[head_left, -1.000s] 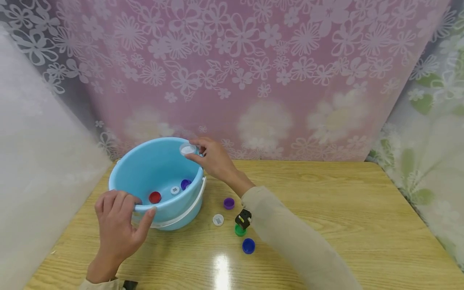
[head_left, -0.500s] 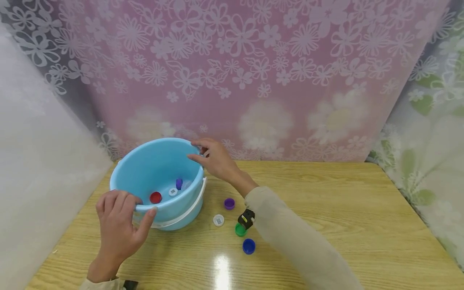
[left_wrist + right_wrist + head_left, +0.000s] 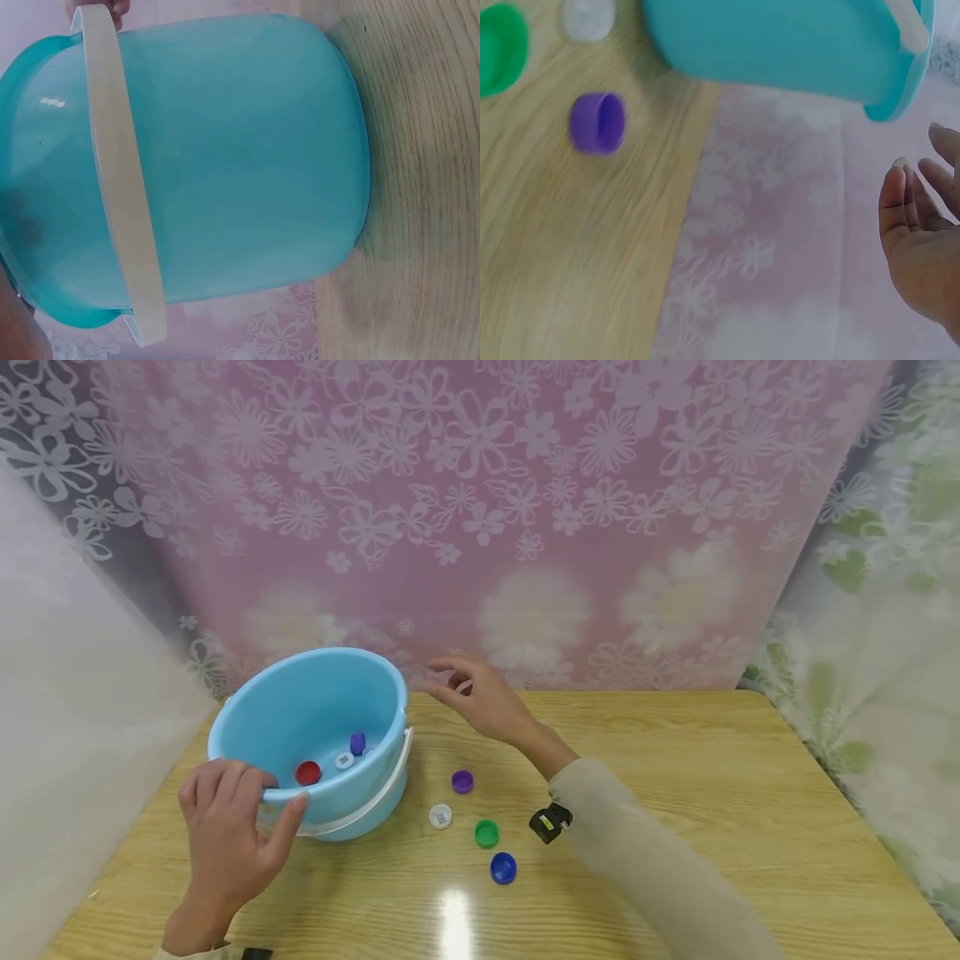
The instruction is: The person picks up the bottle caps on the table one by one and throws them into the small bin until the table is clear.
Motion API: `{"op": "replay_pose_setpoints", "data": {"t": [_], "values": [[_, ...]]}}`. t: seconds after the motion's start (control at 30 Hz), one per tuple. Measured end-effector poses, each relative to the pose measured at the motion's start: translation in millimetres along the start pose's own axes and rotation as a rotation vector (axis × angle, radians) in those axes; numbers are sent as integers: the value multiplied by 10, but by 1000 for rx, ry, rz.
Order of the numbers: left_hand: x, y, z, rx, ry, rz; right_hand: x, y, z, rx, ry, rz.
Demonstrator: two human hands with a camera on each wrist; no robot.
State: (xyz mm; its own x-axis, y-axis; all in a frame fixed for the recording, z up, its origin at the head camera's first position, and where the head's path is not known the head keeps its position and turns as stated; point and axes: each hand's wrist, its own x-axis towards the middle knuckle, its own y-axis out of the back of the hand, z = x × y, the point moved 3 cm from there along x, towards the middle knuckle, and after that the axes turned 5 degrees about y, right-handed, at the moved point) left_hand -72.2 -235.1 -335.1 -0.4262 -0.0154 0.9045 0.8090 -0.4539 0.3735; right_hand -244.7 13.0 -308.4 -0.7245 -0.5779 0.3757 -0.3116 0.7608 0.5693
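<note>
A light blue bucket (image 3: 367, 793) with a white handle (image 3: 390, 785) stands at the left of the table. My left hand (image 3: 228, 827) grips its near rim, fingers over the edge and thumb outside. Inside the bucket lie a red cap (image 3: 307, 772), a white cap (image 3: 344, 761) and a purple cap (image 3: 357, 743); a pale piece beside them is partly hidden by the wall. To the right of the bucket my right hand (image 3: 487, 697) hangs in the air, fingers loosely bent, holding nothing. In the right wrist view its fingers (image 3: 900, 202) are apart from the bucket.
On the wooden table (image 3: 637, 777), right of the bucket, lie a purple cap (image 3: 462, 782), a white cap (image 3: 440, 816), a green cap (image 3: 487, 834) and a blue cap (image 3: 503, 868). A pink flowered curtain (image 3: 525, 527) hangs behind the table's far edge.
A clear whitish cap left my right hand and dropped into the bucket. The right hand then moved right, away from the rim. The purple cap inside shifted; my left hand kept its grip.
</note>
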Motion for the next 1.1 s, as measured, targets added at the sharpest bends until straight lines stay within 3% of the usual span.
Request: {"op": "replay_pose_setpoints", "data": {"t": [0.17, 0.3, 0.43, 0.63, 0.73, 0.9, 1.1], "values": [[11, -2, 13, -3, -4, 3, -176, 103, 156, -13, -2, -31], [19, -5, 18, -6, -4, 9, -351, 111, 307, -28, -2, -108], [29, -14, 24, -9, -2, 20, -567, 57, 457, -65, 1, -244], [30, -23, 38, -6, -1, 14, -916, -68, 581, -65, -37, -513], [32, -17, 47, -4, -2, 13, -1044, -135, 606, -59, -48, -594], [15, -11, 58, 3, 3, 3, -1172, -243, 648, -47, -64, -657], [-9, -7, 67, 7, 11, -6, -1205, -287, 645, -48, -29, -667]]}}
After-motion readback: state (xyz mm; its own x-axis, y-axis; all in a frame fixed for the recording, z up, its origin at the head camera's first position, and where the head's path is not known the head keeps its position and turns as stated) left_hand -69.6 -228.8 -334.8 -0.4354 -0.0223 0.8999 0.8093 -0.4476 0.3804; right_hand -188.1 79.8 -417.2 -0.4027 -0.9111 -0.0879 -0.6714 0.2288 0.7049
